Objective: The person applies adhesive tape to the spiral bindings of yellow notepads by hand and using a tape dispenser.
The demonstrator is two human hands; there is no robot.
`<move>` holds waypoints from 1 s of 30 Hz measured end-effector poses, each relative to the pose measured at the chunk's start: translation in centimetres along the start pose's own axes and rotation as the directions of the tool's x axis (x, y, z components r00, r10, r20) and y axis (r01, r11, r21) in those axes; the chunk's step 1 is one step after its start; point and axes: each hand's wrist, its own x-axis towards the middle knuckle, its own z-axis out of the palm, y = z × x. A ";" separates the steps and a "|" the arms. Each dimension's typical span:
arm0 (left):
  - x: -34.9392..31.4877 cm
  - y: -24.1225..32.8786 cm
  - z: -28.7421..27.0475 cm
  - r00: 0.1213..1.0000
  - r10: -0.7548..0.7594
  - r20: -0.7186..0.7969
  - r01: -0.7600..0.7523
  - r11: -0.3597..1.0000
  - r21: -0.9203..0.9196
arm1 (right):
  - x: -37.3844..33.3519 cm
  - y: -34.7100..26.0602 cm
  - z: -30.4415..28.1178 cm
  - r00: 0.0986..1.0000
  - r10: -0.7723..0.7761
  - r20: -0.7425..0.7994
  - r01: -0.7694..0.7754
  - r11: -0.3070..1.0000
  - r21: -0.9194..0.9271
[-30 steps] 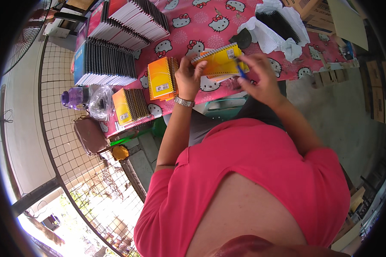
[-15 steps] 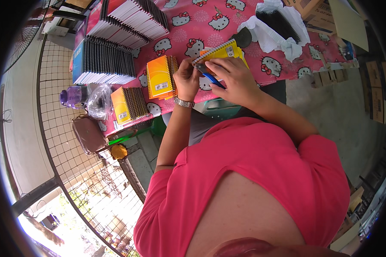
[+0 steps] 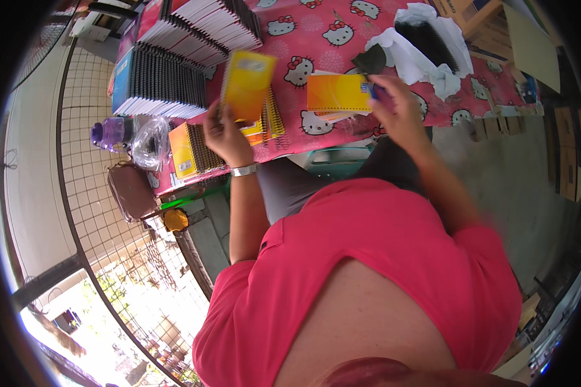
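Note:
A small yellow-and-orange spiral notebook [image 3: 248, 84] is raised in my left hand [image 3: 228, 137], closed around its lower end. It is slightly blurred and hangs over a pile of bound yellow notebooks [image 3: 274, 119]. My right hand [image 3: 400, 113] is closed on a blue-handled pair of pliers [image 3: 372, 90], mostly hidden by the fingers. That hand is at the right end of a stack of orange-yellow notebooks [image 3: 336, 93], which shows a row of punched holes along its near edge and no coil. Left of my left hand stands a row of small spiral notebooks [image 3: 193, 151].
Tall stacks of larger spiral notebooks [image 3: 158, 84] fill the table's far left. A purple bottle [image 3: 113, 134] and a clear plastic bag [image 3: 150, 143] lie at the left edge. Black coils [image 3: 426, 42] rest on white wrapping [image 3: 403, 64] at the far right, near cardboard boxes [image 3: 471, 26].
My hands have moved apart. The left carried the spiral notebook leftward over the pile; the right moved right with the pliers, uncovering the punched stack.

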 end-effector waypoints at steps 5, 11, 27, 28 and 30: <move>1.5 -4.8 -9.0 0.999 0.049 -0.018 -0.037 0.899 0.436 | -3.2 10.8 -1.1 0.999 -0.045 0.016 0.048 0.907 -0.418; -0.5 -4.4 -7.1 0.981 0.156 0.117 -0.183 0.532 0.827 | 3.0 9.0 -3.9 0.951 -0.008 -0.310 -0.151 0.861 -0.485; -6.4 -0.6 10.0 0.197 0.216 0.956 -0.936 0.332 0.118 | 12.0 22.5 -5.2 0.929 0.353 -0.112 -0.334 0.669 -0.664; -6.0 -0.1 10.1 0.179 0.210 0.961 -0.928 0.360 0.094 | 12.2 23.1 -5.5 0.936 0.338 -0.099 -0.324 0.717 -0.618; -5.3 1.4 10.5 0.172 0.182 0.968 -0.887 0.456 0.072 | 12.1 24.2 -6.0 0.925 0.356 -0.136 -0.369 0.750 -0.549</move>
